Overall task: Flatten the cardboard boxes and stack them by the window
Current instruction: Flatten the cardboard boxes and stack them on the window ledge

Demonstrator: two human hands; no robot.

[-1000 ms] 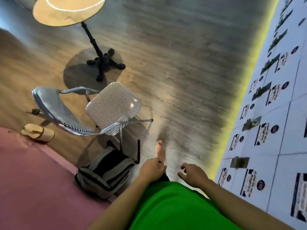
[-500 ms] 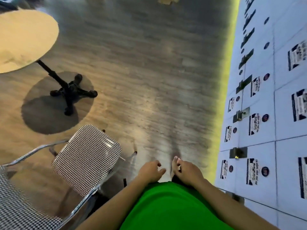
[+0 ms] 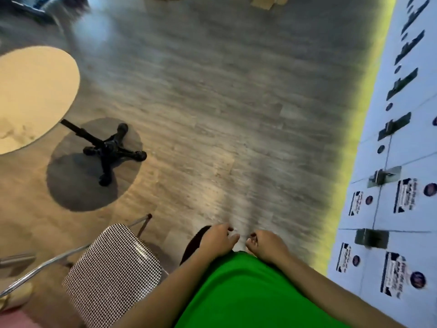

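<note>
Hanging empty before the green shirt (image 3: 241,294), fingers loosely curled: left hand (image 3: 218,240), right hand (image 3: 266,245).
Cardboard pieces (image 3: 264,2) are lying far beyond the shirt, blurred.

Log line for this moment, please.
phase: walking toward cardboard far ahead on floor | left hand: loosely curled, holding nothing | right hand: loosely curled, holding nothing | chair: beside left

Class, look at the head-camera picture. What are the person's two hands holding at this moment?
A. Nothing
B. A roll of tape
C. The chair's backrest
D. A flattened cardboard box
A: the left hand and right hand hang loosely curled in front of the green shirt, with nothing in either.
</note>
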